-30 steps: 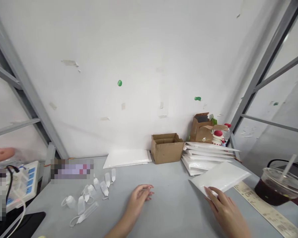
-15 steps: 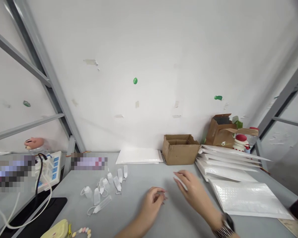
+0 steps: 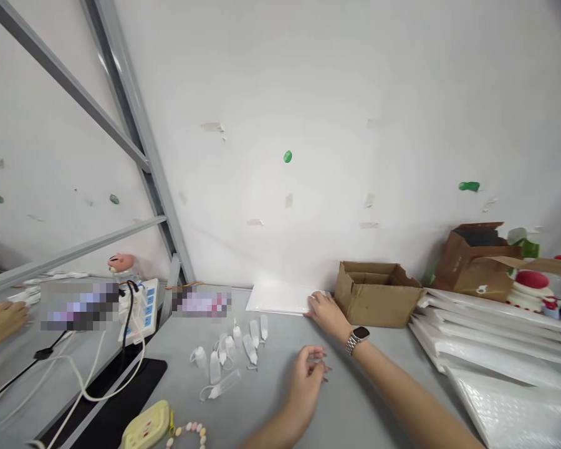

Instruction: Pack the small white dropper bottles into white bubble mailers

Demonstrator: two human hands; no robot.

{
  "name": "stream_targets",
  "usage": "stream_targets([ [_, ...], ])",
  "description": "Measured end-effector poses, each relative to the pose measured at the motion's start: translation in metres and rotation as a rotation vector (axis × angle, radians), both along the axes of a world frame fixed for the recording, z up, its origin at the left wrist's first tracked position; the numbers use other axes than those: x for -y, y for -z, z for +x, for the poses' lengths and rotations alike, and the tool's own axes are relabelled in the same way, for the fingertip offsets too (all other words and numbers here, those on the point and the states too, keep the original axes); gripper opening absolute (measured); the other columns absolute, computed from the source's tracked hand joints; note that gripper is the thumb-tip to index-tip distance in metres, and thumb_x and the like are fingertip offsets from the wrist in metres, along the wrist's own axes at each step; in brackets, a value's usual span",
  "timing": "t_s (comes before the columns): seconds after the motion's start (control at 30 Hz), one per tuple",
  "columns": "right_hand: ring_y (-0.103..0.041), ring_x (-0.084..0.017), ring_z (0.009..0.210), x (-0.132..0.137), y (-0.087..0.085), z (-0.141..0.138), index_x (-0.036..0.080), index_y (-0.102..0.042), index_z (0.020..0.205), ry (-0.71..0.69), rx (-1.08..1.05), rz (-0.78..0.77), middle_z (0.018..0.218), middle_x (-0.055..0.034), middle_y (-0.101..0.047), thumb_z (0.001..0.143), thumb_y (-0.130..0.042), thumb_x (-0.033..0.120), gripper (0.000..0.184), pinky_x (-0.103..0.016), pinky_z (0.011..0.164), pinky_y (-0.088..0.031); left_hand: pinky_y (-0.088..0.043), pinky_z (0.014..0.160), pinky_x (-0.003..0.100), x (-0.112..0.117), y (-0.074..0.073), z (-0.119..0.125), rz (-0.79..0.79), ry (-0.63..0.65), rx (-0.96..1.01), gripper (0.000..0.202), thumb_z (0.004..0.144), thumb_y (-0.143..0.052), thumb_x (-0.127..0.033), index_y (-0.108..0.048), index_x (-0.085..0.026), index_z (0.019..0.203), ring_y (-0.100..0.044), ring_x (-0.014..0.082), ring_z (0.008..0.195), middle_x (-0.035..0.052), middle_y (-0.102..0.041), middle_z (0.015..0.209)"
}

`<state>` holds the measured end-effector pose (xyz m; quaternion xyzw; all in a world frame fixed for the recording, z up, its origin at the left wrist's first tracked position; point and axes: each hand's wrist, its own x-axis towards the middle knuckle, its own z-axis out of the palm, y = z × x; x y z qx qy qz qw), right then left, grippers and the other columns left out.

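My right hand (image 3: 325,312) reaches far across the grey table and rests its fingers on the near right corner of a flat stack of white sheets (image 3: 280,297) by the wall; a metal watch is on that wrist. My left hand (image 3: 311,369) hovers low over the table with fingers curled in a loose pinch; what they hold, if anything, is too small to make out. Several small clear plastic bottles with loops (image 3: 224,358) lie scattered left of it.
An open brown box (image 3: 376,293) stands right of the sheets, a second torn box (image 3: 477,262) further right. White bubble mailers (image 3: 495,337) are stacked at right. A power strip with cables (image 3: 138,305) and a black pad (image 3: 116,399) lie at left. Another person's hand (image 3: 0,318) shows at far left.
My right hand left the bubble mailer at right and swung leftward and forward onto the white sheet stack. The view panned left. My left hand barely moved.
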<state>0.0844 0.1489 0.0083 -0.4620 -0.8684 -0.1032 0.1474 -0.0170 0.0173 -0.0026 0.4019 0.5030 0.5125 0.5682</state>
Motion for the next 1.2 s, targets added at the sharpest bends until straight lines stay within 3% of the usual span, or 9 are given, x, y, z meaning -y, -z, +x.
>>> stream_targets([
  [0.2,-0.058,-0.021,0.078,-0.001,-0.004,0.006,0.013,-0.062,0.090,-0.078,0.056,0.113,0.089,-0.0110,-0.062,0.087,-0.048,0.016,0.014,-0.032,0.073,-0.037,-0.044,0.064,0.027,0.001,0.001,-0.001,0.005,0.009,-0.012,0.028,0.066,-0.060,-0.034,-0.054,-0.015,0.086,-0.062,0.0179,0.076,0.0135,-0.059,0.102],
  [0.37,-0.054,-0.019,0.074,-0.004,-0.034,0.018,0.013,-0.062,0.081,-0.074,-0.028,0.250,0.080,-0.0098,-0.062,0.091,-0.038,0.016,0.026,-0.032,0.070,-0.035,-0.046,0.065,0.028,-0.002,0.000,-0.003,0.013,-0.020,-0.010,0.038,0.064,-0.064,-0.045,-0.055,-0.015,0.087,-0.062,0.0196,0.079,0.0150,-0.059,0.105],
  [0.53,-0.054,-0.019,0.077,0.042,-0.059,0.037,0.014,-0.059,0.086,0.060,-0.285,0.359,0.087,-0.0110,-0.062,0.095,-0.028,0.023,0.033,-0.033,0.073,-0.037,-0.048,0.075,0.034,-0.003,-0.011,-0.010,0.043,-0.088,0.068,0.059,0.066,-0.060,-0.059,-0.058,-0.012,0.101,-0.056,0.0295,0.103,0.0186,-0.056,0.117],
  [0.6,-0.055,-0.017,0.075,0.073,-0.059,0.047,0.017,-0.058,0.081,0.054,-0.588,0.223,0.082,-0.0071,-0.062,0.094,-0.031,0.031,0.033,-0.028,0.070,-0.041,-0.047,0.083,0.035,-0.003,-0.018,-0.014,0.053,-0.089,0.166,0.063,0.067,-0.058,-0.062,-0.057,-0.014,0.108,-0.051,0.0303,0.112,0.0168,-0.055,0.122],
  [0.67,-0.054,-0.015,0.065,0.104,-0.052,0.057,0.020,-0.055,0.068,0.059,-0.737,-0.059,0.068,-0.0026,-0.058,0.092,-0.033,0.040,0.039,-0.025,0.061,-0.042,-0.044,0.089,0.035,-0.004,-0.024,-0.018,0.054,-0.072,0.283,0.061,0.069,-0.057,-0.061,-0.057,-0.017,0.111,-0.049,0.0289,0.116,0.0133,-0.055,0.124],
  [0.8,-0.049,-0.014,0.050,0.144,-0.029,0.081,0.020,-0.047,0.048,0.074,-0.663,-0.572,0.050,0.0009,-0.051,0.084,-0.040,0.053,0.049,-0.023,0.048,-0.039,-0.044,0.089,0.037,-0.007,-0.025,-0.020,-0.073,-0.072,0.452,0.053,0.065,-0.067,-0.054,-0.062,-0.016,0.102,-0.057,0.0290,0.106,0.0116,-0.065,0.110],
  [0.9,-0.052,-0.015,0.053,0.147,-0.026,0.092,0.020,-0.053,0.054,0.134,-0.601,-0.528,0.056,-0.0010,-0.057,0.082,-0.044,0.053,0.044,-0.025,0.053,-0.041,-0.045,0.085,0.039,-0.004,-0.020,-0.016,-0.145,-0.028,0.445,0.049,0.051,-0.079,-0.042,-0.065,-0.011,0.087,-0.063,0.0318,0.093,0.0136,-0.071,0.091],
  [1.03,-0.056,-0.019,0.070,0.129,-0.049,0.067,0.021,-0.060,0.074,0.099,-0.682,-0.225,0.077,-0.0057,-0.060,0.084,-0.045,0.048,0.032,-0.030,0.066,-0.044,-0.043,0.085,0.040,0.005,-0.016,-0.007,-0.138,0.147,0.397,0.041,0.049,-0.078,-0.028,-0.066,-0.011,0.084,-0.063,0.0316,0.089,0.0113,-0.071,0.083],
  [1.2,-0.058,-0.015,0.074,0.103,-0.067,-0.030,0.022,-0.064,0.095,-0.192,-0.723,-0.467,0.087,-0.0039,-0.061,0.085,-0.051,0.033,0.020,-0.027,0.070,-0.047,-0.041,0.091,0.039,0.008,-0.013,-0.003,-0.120,0.118,0.265,0.029,0.056,-0.068,-0.023,-0.066,-0.015,0.084,-0.059,0.0288,0.100,0.0079,-0.070,0.091],
])
